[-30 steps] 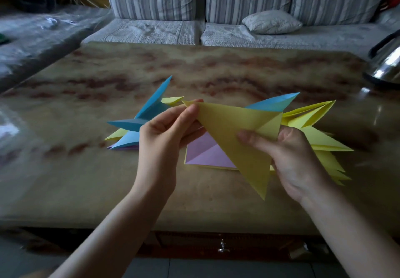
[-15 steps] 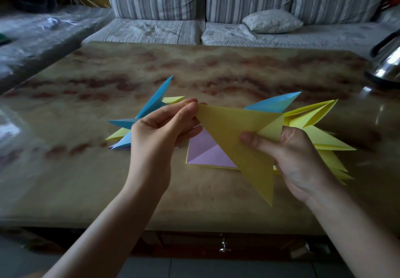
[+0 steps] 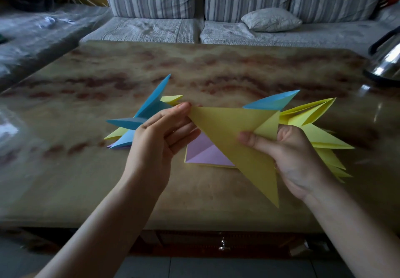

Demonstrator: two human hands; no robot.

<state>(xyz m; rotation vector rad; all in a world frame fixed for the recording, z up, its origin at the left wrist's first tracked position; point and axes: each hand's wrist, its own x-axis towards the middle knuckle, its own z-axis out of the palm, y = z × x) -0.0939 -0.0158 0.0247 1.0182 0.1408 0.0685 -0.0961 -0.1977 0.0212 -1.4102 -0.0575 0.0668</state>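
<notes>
I hold a folded yellow paper triangle (image 3: pixel 233 134) above the marble table (image 3: pixel 86 180), its long point aimed down toward me. My left hand (image 3: pixel 160 139) pinches its left corner between thumb and fingers. My right hand (image 3: pixel 292 154) grips its right side, thumb pressed on the front face beside a small folded flap. Under it on the table lies a flat purple sheet (image 3: pixel 201 152) over a yellow one.
Folded blue and yellow pieces (image 3: pixel 142 115) lie behind my left hand. More folded yellow pieces (image 3: pixel 320 139) and a blue one (image 3: pixel 270 102) lie behind my right hand. A steel kettle (image 3: pixel 387 61) stands at the table's right edge. A striped sofa (image 3: pixel 194 6) is beyond.
Both hands shifted slightly with the yellow triangle; its lower point has swung a little to the right and toward me. The grip is the same.
</notes>
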